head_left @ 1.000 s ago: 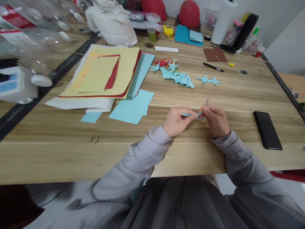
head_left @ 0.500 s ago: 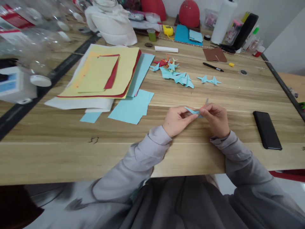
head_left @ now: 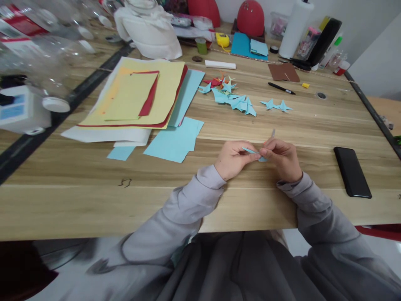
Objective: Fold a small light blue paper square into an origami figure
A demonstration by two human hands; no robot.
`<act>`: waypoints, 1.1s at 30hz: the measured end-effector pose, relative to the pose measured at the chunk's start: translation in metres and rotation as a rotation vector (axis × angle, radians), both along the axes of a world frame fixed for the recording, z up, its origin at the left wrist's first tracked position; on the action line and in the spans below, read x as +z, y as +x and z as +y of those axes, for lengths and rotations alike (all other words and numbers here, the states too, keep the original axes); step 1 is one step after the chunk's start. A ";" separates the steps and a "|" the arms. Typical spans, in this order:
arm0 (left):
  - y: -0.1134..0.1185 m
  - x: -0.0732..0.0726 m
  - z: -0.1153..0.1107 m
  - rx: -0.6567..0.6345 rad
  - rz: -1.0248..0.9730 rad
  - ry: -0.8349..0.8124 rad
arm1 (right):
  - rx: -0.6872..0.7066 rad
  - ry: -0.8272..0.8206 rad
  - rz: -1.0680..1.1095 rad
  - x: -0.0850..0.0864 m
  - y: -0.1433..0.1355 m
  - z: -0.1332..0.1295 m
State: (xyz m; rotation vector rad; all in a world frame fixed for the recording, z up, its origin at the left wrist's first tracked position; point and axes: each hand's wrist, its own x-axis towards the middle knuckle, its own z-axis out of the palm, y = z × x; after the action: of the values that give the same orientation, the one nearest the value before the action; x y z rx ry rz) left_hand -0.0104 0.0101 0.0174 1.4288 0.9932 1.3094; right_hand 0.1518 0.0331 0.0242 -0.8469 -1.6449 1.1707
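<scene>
Both hands meet low over the table with a small piece of folded blue paper [head_left: 249, 151] between them. My left hand [head_left: 230, 161] is closed, pinching the paper's left part between thumb and fingers. On the other side, my right hand [head_left: 284, 159] is closed too, its thumb and fingertips on the paper's right end. Much of the paper is hidden by the fingers. A thin grey strip [head_left: 273, 133] sticks up behind the right fingers; I cannot make out what it is. Beyond the hands lie two blue paper cranes [head_left: 283, 106] and a cluster of blue folded cranes [head_left: 239, 102].
Left of the hands are blue paper sheets [head_left: 173, 140] and a stack of yellow paper [head_left: 169, 96]. A black phone [head_left: 352, 171] lies at right, a black pen [head_left: 281, 88] farther back. Plastic bottles [head_left: 53, 79] crowd the far left.
The folded paper has tilted flatter: its left point sits lower and its lower right corner shows more below the fingers. Both hands keep their grip, the fingers shifting slightly.
</scene>
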 end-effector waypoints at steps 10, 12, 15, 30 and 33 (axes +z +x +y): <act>0.000 0.001 -0.002 -0.021 -0.027 -0.099 | -0.042 -0.167 0.069 -0.011 0.000 0.003; 0.000 0.000 -0.001 -0.024 -0.032 -0.096 | -0.072 -0.165 0.078 -0.010 0.001 0.004; 0.000 0.000 -0.001 -0.017 -0.021 -0.092 | -0.075 -0.125 0.074 -0.006 0.000 0.002; 0.002 0.001 -0.001 -0.014 -0.124 -0.186 | -0.096 -0.120 0.110 -0.013 0.001 0.004; 0.002 0.002 -0.001 0.015 -0.148 -0.223 | -0.062 -0.106 0.080 -0.007 -0.002 0.002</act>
State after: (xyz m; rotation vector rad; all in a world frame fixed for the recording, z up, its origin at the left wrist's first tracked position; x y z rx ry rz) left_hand -0.0083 0.0096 0.0192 1.1415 1.0182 1.2531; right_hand 0.1494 0.0351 0.0172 -0.8997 -1.4926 1.2414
